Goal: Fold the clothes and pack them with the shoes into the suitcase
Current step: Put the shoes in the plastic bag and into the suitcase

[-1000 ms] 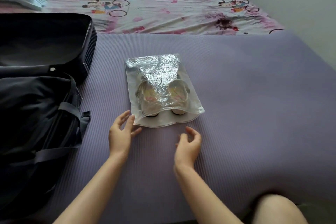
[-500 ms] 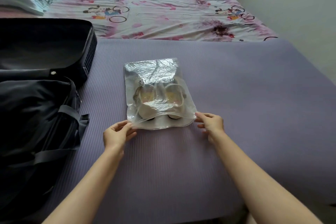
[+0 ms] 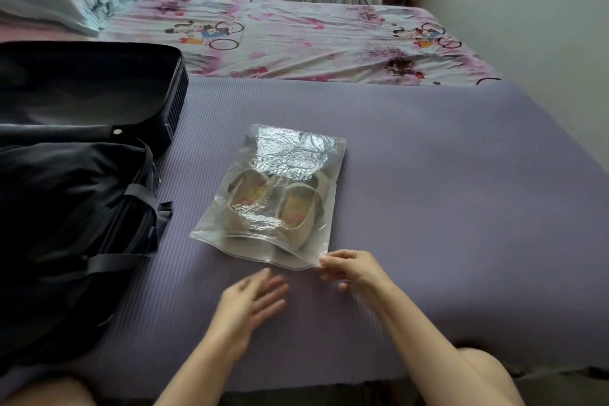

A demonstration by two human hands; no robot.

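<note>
Our left hand is coming off the zip bag, fingers spread and empty, while our right hand is pinching its near corner, skewing it. The shoes inside are lying on the mat beside the suitcase. We are wanting both hands supporting it for lifting.

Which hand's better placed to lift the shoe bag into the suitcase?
Right, probably. The right hand pinches the near right corner of the bag, so it can lift at once. The left hand is open over the mat, off the bag, though nearer the suitcase.
</note>
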